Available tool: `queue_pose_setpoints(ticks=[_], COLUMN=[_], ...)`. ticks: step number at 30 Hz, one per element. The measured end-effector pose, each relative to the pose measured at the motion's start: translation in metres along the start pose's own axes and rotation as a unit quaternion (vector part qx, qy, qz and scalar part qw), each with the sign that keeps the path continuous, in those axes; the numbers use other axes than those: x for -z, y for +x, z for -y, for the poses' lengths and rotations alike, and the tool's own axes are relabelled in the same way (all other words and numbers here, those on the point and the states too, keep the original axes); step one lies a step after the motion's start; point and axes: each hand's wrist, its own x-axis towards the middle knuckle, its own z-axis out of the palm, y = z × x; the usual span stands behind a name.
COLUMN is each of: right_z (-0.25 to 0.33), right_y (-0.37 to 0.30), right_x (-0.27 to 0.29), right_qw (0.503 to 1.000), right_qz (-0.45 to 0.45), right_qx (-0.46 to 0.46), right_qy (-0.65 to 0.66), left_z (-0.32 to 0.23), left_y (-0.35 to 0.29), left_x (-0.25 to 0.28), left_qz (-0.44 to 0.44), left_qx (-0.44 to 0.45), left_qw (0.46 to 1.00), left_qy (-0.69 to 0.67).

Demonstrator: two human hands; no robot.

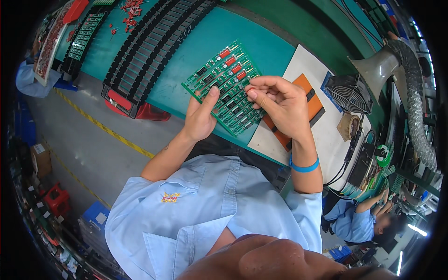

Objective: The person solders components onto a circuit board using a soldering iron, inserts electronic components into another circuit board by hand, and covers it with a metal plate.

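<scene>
The person's left hand (199, 116) steadies the green board (224, 86) from its near edge, thumb pressed on the top face and the other fingers hidden beneath, so its grip is clamped on the board; the right hand (280, 105) hovers over the board's right side with thumb and forefinger pinched together on a small red part (251, 88), too small to tell more; a blue wristband (303, 165) sits on that wrist.

The board is held tilted just above the teal desk (196, 56), its right end over an orange pad (312, 105) on a white mat (326, 135); several red parts already stand along its far edge.

Farther out lie long black racks (144, 51), loose red parts (130, 9), a small fan (350, 93) and a grey hose (415, 107); another person (359, 219) works at the right.

Judged from here, the tiny part could slip from the pinch and drop among the others, since so little of it is held; the board, held by one edge only, could tip under downward pressure and spoil the aim.
</scene>
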Motion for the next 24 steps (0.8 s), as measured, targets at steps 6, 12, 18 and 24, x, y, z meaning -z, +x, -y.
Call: queue_pose_setpoints(ticks=[6, 12, 18, 24], right_z=[-0.001, -0.0016, 0.0004, 0.0026], right_y=[-0.0003, -0.001, -0.0007, -0.0008], right_x=[-0.0028, -0.003, -0.0038, -0.0029], right_qw=[1.0, 0.999, 0.998, 0.998], right_qz=[-0.021, -0.035, -0.041, -0.036], right_qx=[-0.003, -0.018, -0.037, -0.055], right_qy=[0.018, 0.026, 0.039, 0.024], left_z=[0.0009, 0.0009, 0.0014, -0.0019], left_y=[-0.0015, -0.0006, -0.0021, -0.0004], left_x=[0.0029, 0.0011, 0.0004, -0.0038], left_qz=[-0.002, 0.012, 0.005, 0.01], left_qx=[0.005, -0.008, -0.011, -0.013], left_qw=[1.0, 1.0, 1.0, 1.0], left_qy=[0.015, 0.015, 0.004, 0.012])
